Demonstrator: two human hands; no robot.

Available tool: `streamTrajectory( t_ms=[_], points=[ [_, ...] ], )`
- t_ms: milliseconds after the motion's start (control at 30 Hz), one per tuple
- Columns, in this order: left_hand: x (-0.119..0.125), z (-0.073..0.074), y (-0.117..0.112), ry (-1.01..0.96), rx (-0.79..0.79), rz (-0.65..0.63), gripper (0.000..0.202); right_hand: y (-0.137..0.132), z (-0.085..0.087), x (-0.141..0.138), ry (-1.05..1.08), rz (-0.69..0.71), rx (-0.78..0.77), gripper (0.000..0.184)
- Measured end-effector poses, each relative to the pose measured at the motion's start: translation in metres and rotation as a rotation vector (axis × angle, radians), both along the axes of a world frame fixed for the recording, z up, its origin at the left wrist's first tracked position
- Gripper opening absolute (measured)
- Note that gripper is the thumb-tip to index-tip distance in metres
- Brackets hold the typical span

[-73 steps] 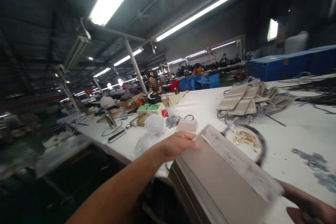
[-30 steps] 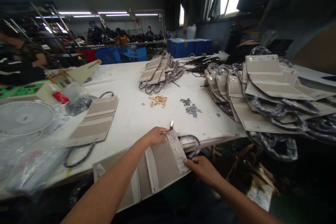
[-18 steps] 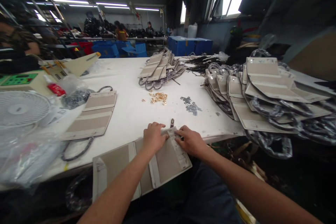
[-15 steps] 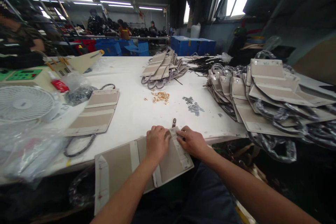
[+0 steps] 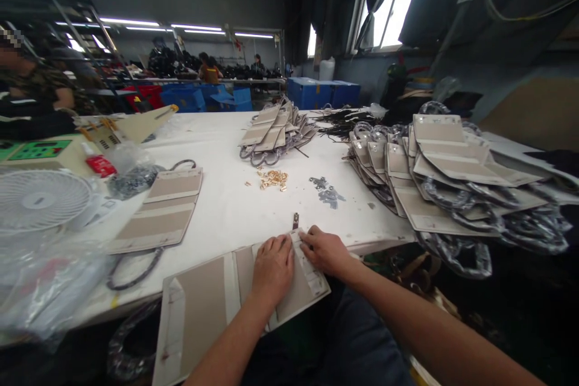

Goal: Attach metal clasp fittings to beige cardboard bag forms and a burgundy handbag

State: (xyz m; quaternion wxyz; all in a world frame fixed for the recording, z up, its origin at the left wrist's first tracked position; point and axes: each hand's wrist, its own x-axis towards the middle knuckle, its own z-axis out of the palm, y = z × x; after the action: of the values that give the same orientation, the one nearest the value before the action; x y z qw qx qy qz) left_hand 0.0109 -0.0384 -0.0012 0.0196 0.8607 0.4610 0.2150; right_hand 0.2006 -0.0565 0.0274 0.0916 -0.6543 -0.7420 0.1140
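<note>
A beige fabric panel with white strips lies across the near edge of the white table and hangs partly over it. My left hand rests flat on the panel's right part, fingers stretched out. My right hand sits just beside it at the panel's top right corner, fingers curled and pinching the white end strip. A small dark metal piece sticks up just beyond my fingers.
Another beige panel with a dark handle lies to the left. A big heap of panels with handles fills the right, a smaller heap lies farther back. Gold fittings, grey bits, a white fan, plastic bags.
The panel has been laid down at the table's edge from being held up. My right hand came from the panel's lower right corner up to its top corner beside my left hand.
</note>
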Motion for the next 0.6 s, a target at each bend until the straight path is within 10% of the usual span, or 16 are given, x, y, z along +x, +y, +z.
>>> streamTrajectory(
  t_ms=[600],
  points=[
    [-0.007,-0.020,0.013,0.143,0.153,-0.005,0.040,0.008,0.005,-0.003,-0.086,0.118,0.101,0.041]
  ],
)
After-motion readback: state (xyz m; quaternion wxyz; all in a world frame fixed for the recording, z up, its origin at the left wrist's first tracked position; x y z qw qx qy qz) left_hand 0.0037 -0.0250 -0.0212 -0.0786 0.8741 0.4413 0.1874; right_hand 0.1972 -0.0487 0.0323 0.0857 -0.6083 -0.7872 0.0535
